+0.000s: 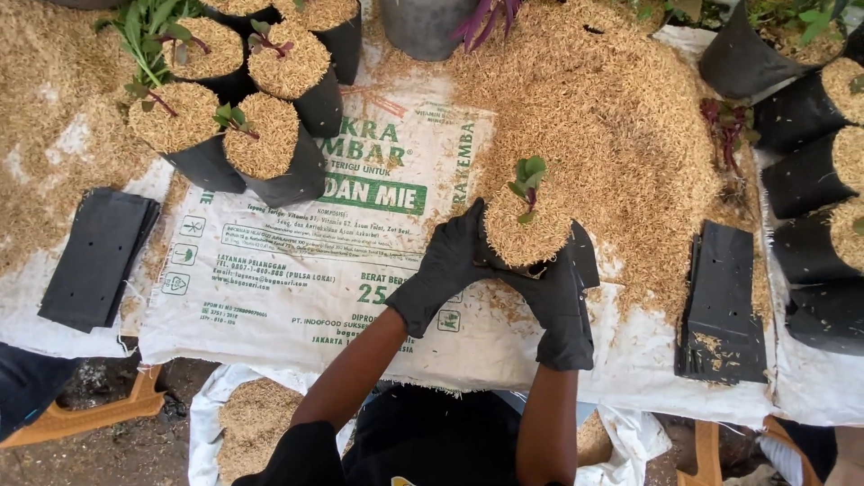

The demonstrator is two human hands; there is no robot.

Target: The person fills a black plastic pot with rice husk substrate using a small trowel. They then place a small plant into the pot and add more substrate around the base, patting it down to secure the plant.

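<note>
So, both forearms come up from the bottom edge and angle in toward each other, each hand in a black glove. The left hand (447, 267) is cupped against the left side of a small black grow bag (529, 236), fingers curled round its wall, and the right hand (558, 306) wraps the front and right side from below, so the two are clamped on the same bag from opposite sides. The bag sits just at the edge of the big husk pile (621, 135), on a printed white sack (297, 270) spread over the counter, filled to the brim with husk and with a little green seedling (527, 184) poking out of the top. The gloves and the bag are all black, so it's hard to make out where fingers end and plastic begins, and the bag's lower half is hidden behind the hands. Filled bags (238, 135) stand up at the left, flat empty bags (97, 256) lie nearby, and more at the right (724, 306), partly dusted with husk. The bags on the far right are cut off.
</note>
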